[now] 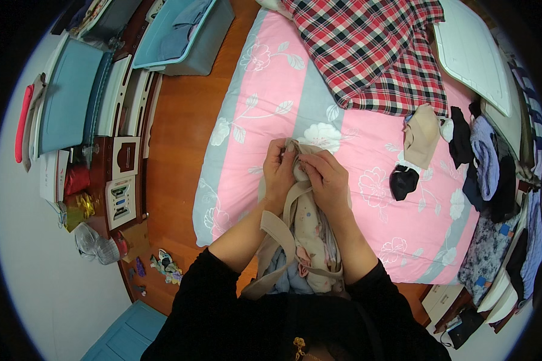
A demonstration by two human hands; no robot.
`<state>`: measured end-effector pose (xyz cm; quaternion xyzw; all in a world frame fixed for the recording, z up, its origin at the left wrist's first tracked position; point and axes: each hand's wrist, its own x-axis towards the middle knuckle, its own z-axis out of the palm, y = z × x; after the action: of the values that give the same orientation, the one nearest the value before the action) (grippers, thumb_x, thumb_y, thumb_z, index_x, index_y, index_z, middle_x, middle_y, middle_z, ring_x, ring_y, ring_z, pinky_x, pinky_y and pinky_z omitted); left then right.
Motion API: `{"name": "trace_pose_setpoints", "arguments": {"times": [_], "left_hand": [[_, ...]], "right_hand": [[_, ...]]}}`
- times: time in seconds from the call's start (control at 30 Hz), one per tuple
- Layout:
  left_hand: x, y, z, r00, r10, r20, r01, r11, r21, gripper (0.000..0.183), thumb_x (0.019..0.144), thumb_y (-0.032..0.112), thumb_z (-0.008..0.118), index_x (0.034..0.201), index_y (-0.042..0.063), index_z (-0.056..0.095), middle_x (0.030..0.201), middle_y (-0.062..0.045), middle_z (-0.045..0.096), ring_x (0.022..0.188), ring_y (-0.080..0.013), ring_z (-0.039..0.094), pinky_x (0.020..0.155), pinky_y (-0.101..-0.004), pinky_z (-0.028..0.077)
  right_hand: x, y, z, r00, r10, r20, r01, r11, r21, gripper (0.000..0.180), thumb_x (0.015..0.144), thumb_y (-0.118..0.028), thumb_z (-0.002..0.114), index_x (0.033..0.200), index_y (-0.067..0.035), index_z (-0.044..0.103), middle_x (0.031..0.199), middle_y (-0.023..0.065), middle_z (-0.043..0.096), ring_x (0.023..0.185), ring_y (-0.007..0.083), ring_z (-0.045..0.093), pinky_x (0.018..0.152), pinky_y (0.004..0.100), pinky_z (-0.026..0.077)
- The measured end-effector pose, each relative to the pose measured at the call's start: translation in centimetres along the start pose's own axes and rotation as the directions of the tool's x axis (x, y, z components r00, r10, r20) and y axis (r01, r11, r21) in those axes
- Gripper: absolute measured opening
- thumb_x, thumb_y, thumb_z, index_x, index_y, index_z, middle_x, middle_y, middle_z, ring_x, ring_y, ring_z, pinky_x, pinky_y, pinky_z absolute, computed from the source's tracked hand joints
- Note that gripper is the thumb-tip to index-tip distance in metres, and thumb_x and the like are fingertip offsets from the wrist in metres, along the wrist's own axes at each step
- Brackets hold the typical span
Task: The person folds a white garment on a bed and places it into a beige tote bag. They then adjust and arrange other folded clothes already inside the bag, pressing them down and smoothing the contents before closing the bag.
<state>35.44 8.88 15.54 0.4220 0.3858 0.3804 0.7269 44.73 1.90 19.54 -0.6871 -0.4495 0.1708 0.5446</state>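
Note:
My left hand (279, 171) and my right hand (327, 178) are close together in front of my body, over the near part of the bed. Both pinch the upper edge of a beige fabric bag (278, 232) with wide cloth straps. Inside the bag, a cream cloth with a small print (308, 221) bulges upward. Blue-grey fabric (287, 270) and a bit of pink cloth (303, 261) show lower down. The fingertips cover the exact spot being gripped.
A pink and grey floral bedspread (271, 76) lies beneath. On it are a red plaid garment (366, 49), a beige folded cloth (421, 135), a black bundle (404, 182) and a white plastic lid (472, 49). Left stand a blue storage bin (187, 63) and a cabinet (124, 158).

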Motion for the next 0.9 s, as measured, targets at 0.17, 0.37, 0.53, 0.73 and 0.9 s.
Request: {"name": "trace_pose_setpoints", "arguments": {"times": [0.17,0.37,0.53,0.73,0.9], "left_hand": [[0.2,1.0,0.4,0.997,-0.078,-0.020,0.075,0.993,-0.092,0.012,0.098,0.009,0.049,0.103,0.003,0.058,0.095,-0.002,0.058,0.085,-0.0076,0.053,0.075,-0.0216,0.046],[0.2,0.9,0.5,0.996,-0.082,0.047,0.089,0.983,-0.159,0.011,0.098,0.009,0.050,0.102,0.003,0.058,0.093,0.001,0.058,0.083,-0.0057,0.052,0.074,-0.0200,0.043],[0.3,0.0,0.1,0.995,0.011,0.097,-0.001,0.994,-0.105,0.012,0.098,0.009,0.050,0.104,0.003,0.058,0.094,0.000,0.059,0.085,-0.0056,0.052,0.075,-0.0201,0.044],[-0.1,0.7,0.6,0.996,0.028,0.090,-0.018,0.993,-0.116,0.013,0.098,0.008,0.049,0.107,0.002,0.057,0.096,0.000,0.059,0.085,-0.0054,0.052,0.076,-0.0203,0.044],[-0.3,1.2,0.8,0.995,0.024,0.094,-0.017,0.997,-0.077,0.015,0.098,0.006,0.048,0.108,0.002,0.058,0.100,0.000,0.058,0.089,-0.0056,0.052,0.078,-0.0204,0.043]], "right_hand": [[-0.1,0.1,-0.1,0.997,-0.075,0.010,0.076,0.995,-0.062,0.012,0.076,0.000,0.066,0.087,-0.004,0.067,0.086,0.0090,0.062,0.074,0.0276,0.062,0.061,0.0343,0.049],[0.0,-0.4,-0.4,0.993,-0.118,-0.003,0.117,0.986,-0.123,0.013,0.074,-0.002,0.067,0.087,-0.004,0.066,0.083,0.0088,0.060,0.073,0.0276,0.061,0.061,0.0359,0.048],[0.3,-0.2,-0.6,0.964,-0.264,-0.027,0.248,0.932,-0.264,0.018,0.070,-0.006,0.070,0.087,-0.007,0.064,0.082,0.0066,0.060,0.075,0.0240,0.059,0.072,0.0370,0.042],[0.3,-0.6,-0.7,0.970,-0.239,-0.035,0.222,0.940,-0.260,0.024,0.066,-0.008,0.074,0.088,-0.009,0.065,0.083,0.0028,0.059,0.078,0.0218,0.056,0.079,0.0375,0.036],[0.1,0.3,-0.4,0.949,-0.307,-0.075,0.267,0.907,-0.327,0.021,0.067,-0.007,0.073,0.087,-0.009,0.066,0.083,0.0025,0.058,0.077,0.0222,0.054,0.077,0.0373,0.037]]}}
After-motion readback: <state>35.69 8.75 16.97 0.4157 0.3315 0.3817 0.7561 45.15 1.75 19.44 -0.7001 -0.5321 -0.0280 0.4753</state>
